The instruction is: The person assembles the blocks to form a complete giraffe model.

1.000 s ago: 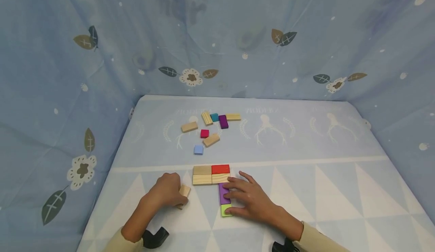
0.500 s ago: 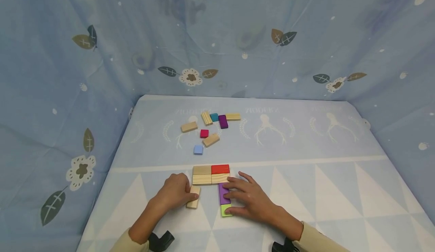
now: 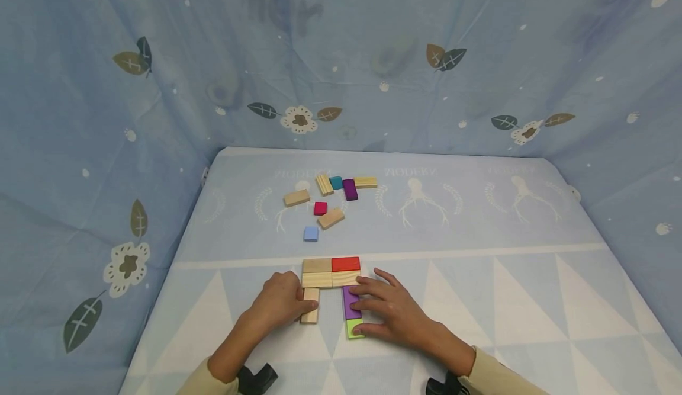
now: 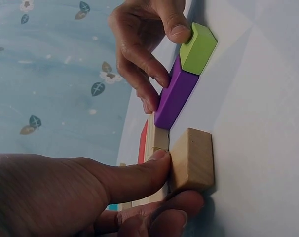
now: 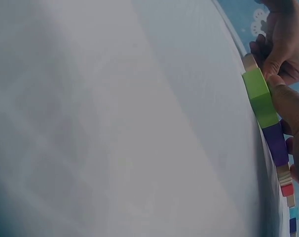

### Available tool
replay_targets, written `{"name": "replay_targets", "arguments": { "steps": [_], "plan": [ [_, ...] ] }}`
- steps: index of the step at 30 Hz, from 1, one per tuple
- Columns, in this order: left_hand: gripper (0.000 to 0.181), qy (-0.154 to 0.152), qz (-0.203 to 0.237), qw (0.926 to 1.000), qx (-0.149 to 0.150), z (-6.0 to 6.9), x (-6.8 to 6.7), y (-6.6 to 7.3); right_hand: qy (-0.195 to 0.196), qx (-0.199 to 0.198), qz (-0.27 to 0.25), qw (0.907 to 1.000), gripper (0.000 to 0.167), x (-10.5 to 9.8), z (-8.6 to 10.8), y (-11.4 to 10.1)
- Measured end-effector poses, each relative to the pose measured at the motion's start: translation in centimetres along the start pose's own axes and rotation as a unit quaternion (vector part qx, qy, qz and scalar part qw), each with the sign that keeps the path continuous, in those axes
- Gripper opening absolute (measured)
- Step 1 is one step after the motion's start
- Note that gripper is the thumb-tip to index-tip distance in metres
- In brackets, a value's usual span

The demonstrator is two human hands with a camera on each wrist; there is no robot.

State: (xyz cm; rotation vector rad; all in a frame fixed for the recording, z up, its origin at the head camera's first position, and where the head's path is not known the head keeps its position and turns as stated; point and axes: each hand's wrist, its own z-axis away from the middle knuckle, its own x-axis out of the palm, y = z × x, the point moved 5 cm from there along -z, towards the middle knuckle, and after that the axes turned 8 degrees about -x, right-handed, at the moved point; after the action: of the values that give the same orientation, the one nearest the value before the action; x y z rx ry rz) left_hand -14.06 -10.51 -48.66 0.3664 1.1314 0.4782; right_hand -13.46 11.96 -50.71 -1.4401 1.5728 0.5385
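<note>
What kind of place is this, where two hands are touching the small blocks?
Probably an indoor play or filming corner: blue printed fabric rises on three sides, and coloured blocks lie on a pale, triangle-patterned tabletop.

wood block is plain lt tan; also purple block, lime block, red block, lt blue block, crimson block, teal block, dk purple block. tablecloth has wht & pale blue triangles, plus wht antler motifs on pale blue. backdrop is blue w/ cream flowers, brn & dk grn leaves; sleeves beige.
</note>
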Motion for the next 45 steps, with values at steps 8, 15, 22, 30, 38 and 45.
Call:
{"name": "replay_targets", "arguments": {
  "steps": [8,15,22,30,38,45],
  "plan": [
    [0.041,-0.001,0.004,1.0000,0.005,-0.2,0.1,0.0,0.003,-0.005,0.004,1.0000,0.043,0.0,0.0,0.1],
    [0.041,0.001,0.002,1.0000,0.005,-0.1,0.1,0.1,0.002,-0.004,0.000,1.0000,0.044,0.1,0.0,0.1],
    [0.030,0.051,-0.050,0.9974,0.011,0.2,-2.8,1.1,0.005,-0.010,0.001,0.9999,0.043,-0.1,0.0,0.0],
    [0.052,0.097,-0.127,0.9816,0.104,-2.3,-3.0,1.1,0.005,-0.006,0.001,1.0000,0.043,-0.1,0.0,0.2],
    [0.053,0.104,-0.119,0.9795,0.125,-2.6,-1.6,0.5,0.001,-0.004,0.002,1.0000,0.043,0.0,0.0,0.1],
    [0.053,0.131,-0.125,0.9777,0.106,-2.9,-3.4,1.2,0.009,-0.014,0.001,0.9999,0.042,-0.2,0.1,0.2]
  ]
}}
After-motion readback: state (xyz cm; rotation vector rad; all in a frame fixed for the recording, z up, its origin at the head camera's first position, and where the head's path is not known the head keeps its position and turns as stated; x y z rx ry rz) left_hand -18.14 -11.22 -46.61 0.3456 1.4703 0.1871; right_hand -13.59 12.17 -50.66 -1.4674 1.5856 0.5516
